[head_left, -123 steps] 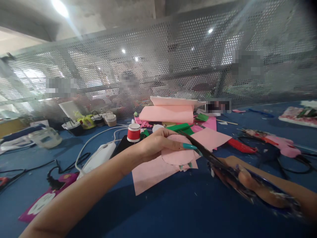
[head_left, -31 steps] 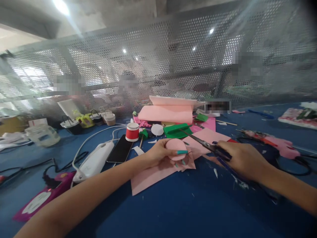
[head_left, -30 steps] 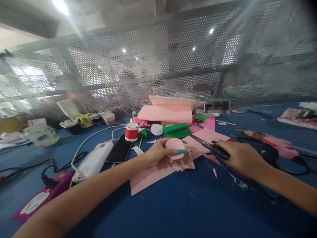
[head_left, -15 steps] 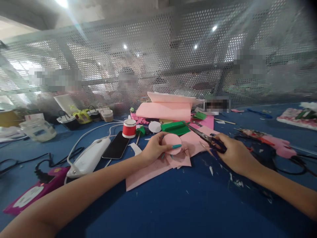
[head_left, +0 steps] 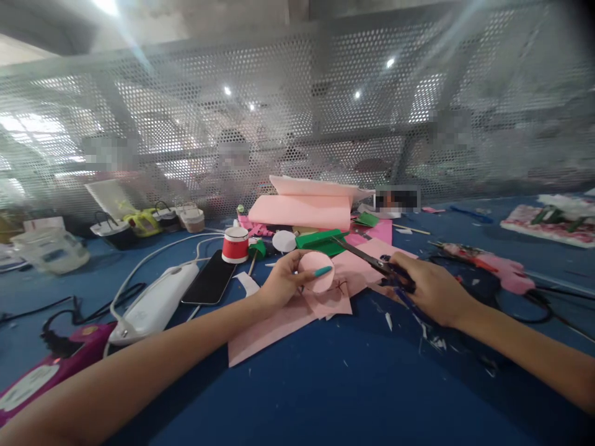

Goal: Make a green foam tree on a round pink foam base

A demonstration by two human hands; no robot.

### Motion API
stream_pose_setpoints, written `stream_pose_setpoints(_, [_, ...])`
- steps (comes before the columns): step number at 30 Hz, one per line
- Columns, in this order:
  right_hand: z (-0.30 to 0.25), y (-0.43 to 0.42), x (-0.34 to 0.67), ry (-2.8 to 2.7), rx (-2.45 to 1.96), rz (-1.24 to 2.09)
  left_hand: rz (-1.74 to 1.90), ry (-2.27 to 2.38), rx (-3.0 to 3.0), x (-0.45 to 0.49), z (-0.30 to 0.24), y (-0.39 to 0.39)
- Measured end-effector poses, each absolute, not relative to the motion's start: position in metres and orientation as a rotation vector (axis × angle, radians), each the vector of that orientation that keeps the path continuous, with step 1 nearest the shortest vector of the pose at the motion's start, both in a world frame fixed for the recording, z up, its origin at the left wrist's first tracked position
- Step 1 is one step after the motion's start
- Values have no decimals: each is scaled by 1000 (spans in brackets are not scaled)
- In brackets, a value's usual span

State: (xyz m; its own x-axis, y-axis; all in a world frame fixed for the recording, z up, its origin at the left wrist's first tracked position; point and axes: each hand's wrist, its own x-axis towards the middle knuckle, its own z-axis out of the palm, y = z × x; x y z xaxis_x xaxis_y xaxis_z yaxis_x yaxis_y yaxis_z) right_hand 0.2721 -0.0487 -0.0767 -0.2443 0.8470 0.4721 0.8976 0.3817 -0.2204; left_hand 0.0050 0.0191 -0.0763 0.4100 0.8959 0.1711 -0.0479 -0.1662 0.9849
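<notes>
My left hand (head_left: 283, 282) pinches a round pink paper disc (head_left: 313, 280) between thumb and fingers, just above a heap of pink paper sheets (head_left: 279, 316) on the blue table (head_left: 325, 396). My right hand (head_left: 430, 291) lies on the table to the right, fingers closed round the dark handles of a pair of scissors (head_left: 372, 262). The blades point up and left toward green paper (head_left: 320, 240) and sit a short way right of the disc.
Behind the hands lie folded pink sheets (head_left: 302, 210), a red and white cup (head_left: 234, 244), a black phone (head_left: 209, 286), a white device with a cable (head_left: 155, 303) and a glue gun (head_left: 69, 353). Paper scraps (head_left: 388, 321) dot the table. A perforated metal screen (head_left: 297, 124) closes the back.
My right hand has come down from mid-air cutting and rests on the table with the scissors. My left hand has raised the trimmed disc slightly off the pink sheets. The view shifted a little.
</notes>
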Motion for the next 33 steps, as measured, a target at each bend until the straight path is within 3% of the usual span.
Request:
stream_pose_setpoints(12, [-83, -45, 276, -2122, -1515, -206, 1163, 786, 1566, 5, -72, 15])
stream_pose_setpoints(33, [-82, -45, 268, -2069, -1438, 47, 939, 947, 1593, 3, -65, 4])
